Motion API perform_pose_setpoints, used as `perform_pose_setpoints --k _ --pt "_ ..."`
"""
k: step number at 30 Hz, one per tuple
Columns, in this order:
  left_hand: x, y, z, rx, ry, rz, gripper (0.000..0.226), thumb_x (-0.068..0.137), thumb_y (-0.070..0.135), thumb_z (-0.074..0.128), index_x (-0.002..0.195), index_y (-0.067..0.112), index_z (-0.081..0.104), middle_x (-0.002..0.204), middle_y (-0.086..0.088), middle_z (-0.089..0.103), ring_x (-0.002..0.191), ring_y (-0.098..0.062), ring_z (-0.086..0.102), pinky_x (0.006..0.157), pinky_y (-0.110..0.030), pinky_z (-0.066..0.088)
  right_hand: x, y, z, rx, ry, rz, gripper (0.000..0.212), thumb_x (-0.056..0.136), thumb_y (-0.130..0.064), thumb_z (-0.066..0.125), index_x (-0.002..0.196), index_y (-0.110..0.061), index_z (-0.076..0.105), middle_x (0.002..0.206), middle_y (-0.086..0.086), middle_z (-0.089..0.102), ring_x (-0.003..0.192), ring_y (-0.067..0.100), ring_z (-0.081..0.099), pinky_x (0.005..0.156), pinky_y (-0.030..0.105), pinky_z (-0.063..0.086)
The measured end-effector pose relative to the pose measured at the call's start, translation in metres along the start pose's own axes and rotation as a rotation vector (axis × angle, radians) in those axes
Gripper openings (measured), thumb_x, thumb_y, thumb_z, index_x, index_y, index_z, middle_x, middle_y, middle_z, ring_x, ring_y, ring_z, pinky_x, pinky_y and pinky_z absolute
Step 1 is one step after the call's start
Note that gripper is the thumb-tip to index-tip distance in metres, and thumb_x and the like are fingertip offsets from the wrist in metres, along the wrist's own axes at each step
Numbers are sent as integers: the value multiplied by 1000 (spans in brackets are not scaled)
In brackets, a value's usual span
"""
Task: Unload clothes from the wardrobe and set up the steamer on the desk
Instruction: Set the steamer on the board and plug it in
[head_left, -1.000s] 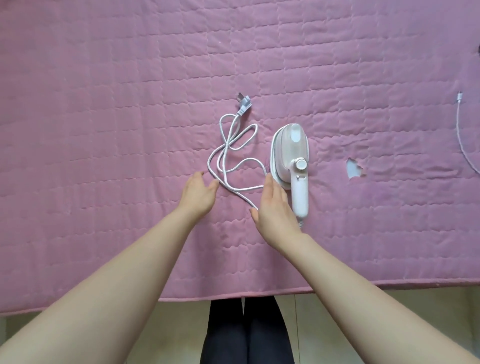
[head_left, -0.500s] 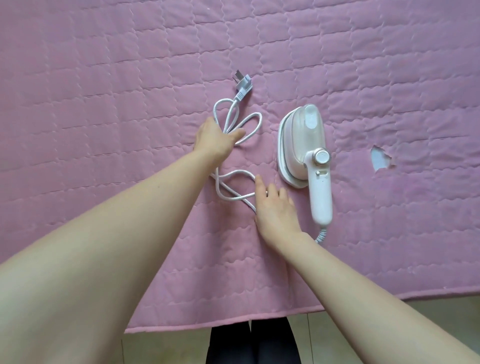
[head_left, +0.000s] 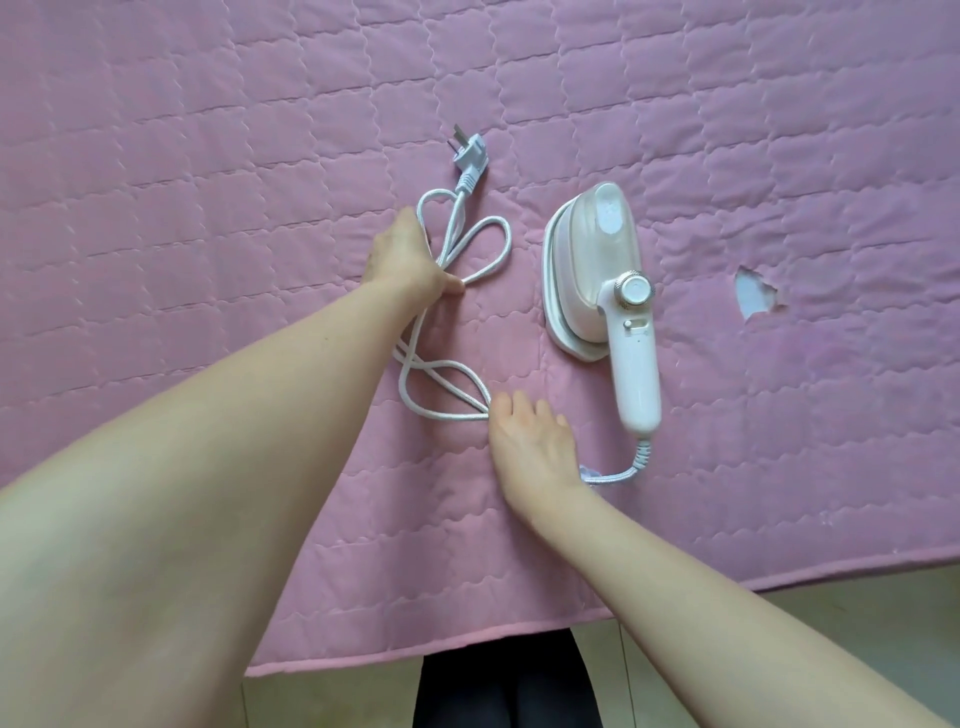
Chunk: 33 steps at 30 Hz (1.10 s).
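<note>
Dark trousers (head_left: 498, 691) and pale floor (head_left: 857, 613) are seen nearest, below the edge of the surface, which is covered by a pink quilted cover (head_left: 208, 156). The right hand (head_left: 535, 447) is laid flat on the cover, fingers spread and nothing held, touching a loop of the cord (head_left: 441, 410). Just to its right, the steamer (head_left: 602, 291) is laid on its side, handle toward the person. Farther out, the cord is pinched where its loops cross in the closed grip of the left hand (head_left: 405, 265). A tear (head_left: 753, 296) is seen in the cover right of the steamer. Farthest, the plug (head_left: 106, 156) is left lying free.
</note>
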<state>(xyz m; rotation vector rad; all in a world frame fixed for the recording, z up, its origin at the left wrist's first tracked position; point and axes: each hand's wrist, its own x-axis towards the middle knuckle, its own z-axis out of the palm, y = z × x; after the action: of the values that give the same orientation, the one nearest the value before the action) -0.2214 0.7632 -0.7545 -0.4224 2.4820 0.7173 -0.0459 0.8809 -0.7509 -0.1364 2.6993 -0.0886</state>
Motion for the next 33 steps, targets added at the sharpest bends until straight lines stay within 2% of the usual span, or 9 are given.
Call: perform_pose_setpoints --k 2,5,7,11,15,22,26,29,33 --pt "-1 -1 1 40 -18 22 58 63 27 86 108 12 53 103 -4 58 91 -22 48 74 -32 41 -4 0 8 3 -35 -7 28 64 -4 30 60 -14 56 61 3 52 51 25 54 43 28 40" --pt "-5 -1 3 75 -34 54 27 68 18 79 89 12 65 83 -6 62 87 -27 59 69 -33 48 -7 -2 0 22 -56 -36 8 60 -6 58 62 -14 57 62 4 53 50 25 56 44 29 41" --pt "-9 -3 3 111 -49 59 8 71 13 72 75 12 64 70 -7 58 83 -31 61 62 -31 43 -11 1 -10 29 -141 -39 25 63 -2 69 84 -11 59 73 8 61 62 28 63 51 32 40" --pt "-16 -19 0 29 -89 31 9 77 2 60 73 10 64 72 -10 57 73 -27 54 63 -33 43 -18 15 -18 111 -333 -116 50 84 5 45 129 -14 35 109 11 63 97 36 61 65 36 33" --pt "-43 -40 -8 -293 -186 -10 29 78 -13 54 74 16 59 79 -4 65 66 -17 58 62 -25 50 -17 30 -32 175 -381 -109 42 88 2 39 125 -18 42 113 13 59 103 36 57 70 36 34" --pt "-106 -74 -11 -488 -229 -56 26 78 -15 50 92 4 62 91 -9 66 66 -15 54 61 -26 47 11 45 -49 282 -332 28 12 91 -19 50 97 -19 60 104 11 63 98 35 59 67 32 36" --pt "-130 -76 4 -610 -386 -134 7 88 8 61 93 12 62 86 -3 65 74 -16 59 64 -21 49 26 40 -50 324 -302 55 15 84 -11 54 94 -15 64 98 16 64 94 38 59 64 33 38" --pt "-136 -74 12 -719 -451 -216 31 87 37 65 97 7 64 85 -3 67 79 -22 69 73 -32 53 32 35 -51 329 -295 57 24 79 -6 54 98 -13 67 100 20 64 95 40 59 67 34 41" --pt "-136 -66 16 -728 -529 -206 30 77 26 78 102 12 67 84 -8 73 71 -21 67 75 -37 55 36 32 -48 326 -292 83 23 79 -12 62 102 -12 67 102 21 65 97 39 60 68 34 41"
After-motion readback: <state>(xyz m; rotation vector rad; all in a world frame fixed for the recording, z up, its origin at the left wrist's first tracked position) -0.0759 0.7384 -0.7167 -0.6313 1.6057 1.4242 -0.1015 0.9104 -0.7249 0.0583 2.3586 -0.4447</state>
